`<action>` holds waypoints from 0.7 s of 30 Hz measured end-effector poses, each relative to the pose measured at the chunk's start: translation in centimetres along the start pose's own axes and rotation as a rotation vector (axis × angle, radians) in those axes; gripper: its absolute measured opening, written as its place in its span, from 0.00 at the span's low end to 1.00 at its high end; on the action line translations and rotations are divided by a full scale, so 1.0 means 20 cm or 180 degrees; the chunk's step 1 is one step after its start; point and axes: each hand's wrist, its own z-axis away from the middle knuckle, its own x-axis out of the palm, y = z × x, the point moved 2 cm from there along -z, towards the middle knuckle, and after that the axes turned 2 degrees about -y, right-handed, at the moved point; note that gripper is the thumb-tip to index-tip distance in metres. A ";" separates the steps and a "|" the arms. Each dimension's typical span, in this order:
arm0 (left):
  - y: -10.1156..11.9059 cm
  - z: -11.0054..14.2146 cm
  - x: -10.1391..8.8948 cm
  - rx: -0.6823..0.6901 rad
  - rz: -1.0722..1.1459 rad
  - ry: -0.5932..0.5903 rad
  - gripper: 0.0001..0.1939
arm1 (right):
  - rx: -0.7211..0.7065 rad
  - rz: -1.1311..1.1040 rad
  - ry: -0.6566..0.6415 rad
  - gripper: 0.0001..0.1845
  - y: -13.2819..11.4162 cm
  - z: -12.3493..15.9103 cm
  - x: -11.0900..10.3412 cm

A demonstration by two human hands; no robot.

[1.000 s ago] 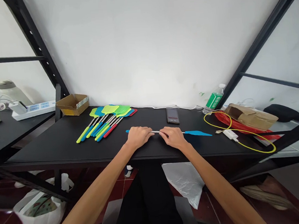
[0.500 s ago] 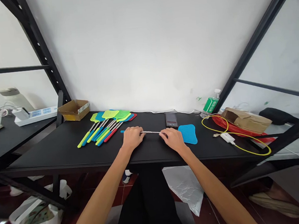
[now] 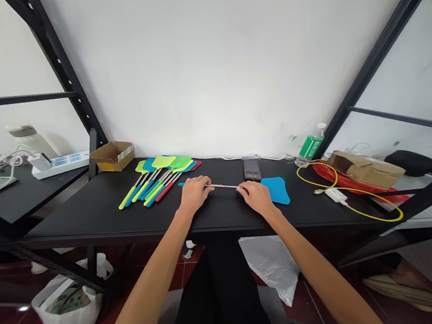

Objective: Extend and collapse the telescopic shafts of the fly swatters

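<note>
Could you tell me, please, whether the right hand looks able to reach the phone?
Probably yes: the phone lies just beyond the right hand with nothing visible between them, though that hand holds the blue fly swatter.

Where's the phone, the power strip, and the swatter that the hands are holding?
Phone (image 3: pixel 252 169): head view, on its screen.
Power strip (image 3: pixel 62 162): head view, on its socket face.
Held swatter (image 3: pixel 276 191): head view, on its blue flap.

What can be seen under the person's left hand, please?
The held swatter's silvery shaft runs into the left hand; a blue tip shows beyond. The part between is covered by the hand.
</note>
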 end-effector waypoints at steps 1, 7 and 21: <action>0.00 0.00 0.00 0.0016 0.0010 0.0021 0.07 | 0.0002 -0.0011 0.0002 0.14 0.00 0.00 0.00; 0.00 0.01 -0.01 0.0049 -0.0008 0.0049 0.12 | 0.0035 -0.0002 -0.0014 0.15 0.00 0.00 0.00; 0.02 0.01 0.00 0.0214 -0.0185 -0.0236 0.23 | 0.0028 -0.0052 -0.0066 0.14 -0.01 0.00 -0.02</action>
